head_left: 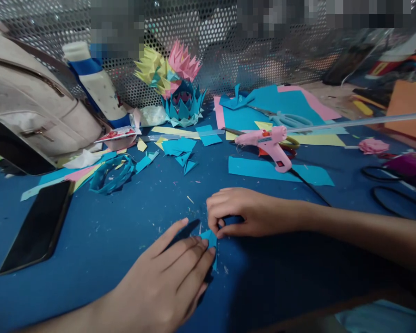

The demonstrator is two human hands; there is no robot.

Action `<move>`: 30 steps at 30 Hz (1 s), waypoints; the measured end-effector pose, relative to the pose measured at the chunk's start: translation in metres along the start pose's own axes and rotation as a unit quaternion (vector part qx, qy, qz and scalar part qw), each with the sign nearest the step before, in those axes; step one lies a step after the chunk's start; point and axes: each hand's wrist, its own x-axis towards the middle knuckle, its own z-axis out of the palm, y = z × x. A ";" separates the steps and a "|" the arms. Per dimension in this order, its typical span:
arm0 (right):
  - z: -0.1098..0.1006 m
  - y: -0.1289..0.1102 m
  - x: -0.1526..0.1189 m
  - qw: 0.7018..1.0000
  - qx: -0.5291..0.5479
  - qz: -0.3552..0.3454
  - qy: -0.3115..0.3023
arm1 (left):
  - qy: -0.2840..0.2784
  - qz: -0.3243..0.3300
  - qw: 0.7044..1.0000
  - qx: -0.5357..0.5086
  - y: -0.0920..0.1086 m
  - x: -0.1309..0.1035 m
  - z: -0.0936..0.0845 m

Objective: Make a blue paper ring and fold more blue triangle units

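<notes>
A small piece of blue paper (pixel 211 238) lies on the blue table (pixel 142 222), with a pointed edge showing. My left hand (pixel 180 263) rests flat over it, fingers stretched out and covering much of it. At its upper corner, the curled fingertips of my right hand (pixel 235 213) pinch the paper against the table. Its folded shape is partly hidden beneath my left fingers. Beyond my hands lie folded blue paper pieces (pixel 180 147) and a ring of blue paper (pixel 113 175).
A pink glue gun (pixel 268 141) lies over a blue paper strip (pixel 308 175), its cord trailing right. Scissors (pixel 287 119) rest on blue sheets. Paper lotus flowers (pixel 183 104) stand at the back. To the left are a phone (pixel 38 226), a bag (pixel 38 88) and a bottle (pixel 97 88).
</notes>
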 end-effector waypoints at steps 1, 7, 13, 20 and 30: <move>0.000 0.000 0.000 1.000 -0.002 0.006 -0.004 | -0.007 0.001 1.000 0.004 0.000 -0.001 0.000; 0.005 -0.011 0.001 0.997 -0.052 0.059 0.001 | -0.025 0.007 0.999 0.023 -0.002 -0.003 0.004; 0.010 -0.018 0.004 0.992 -0.087 0.090 0.006 | -0.022 0.006 0.999 0.024 -0.002 -0.004 0.007; 0.013 -0.018 0.003 0.990 -0.099 0.097 0.006 | -0.026 0.007 0.999 0.022 -0.002 -0.003 0.006; 0.015 -0.017 0.003 0.990 -0.110 0.082 0.017 | -0.026 0.014 0.999 0.021 -0.002 -0.002 0.007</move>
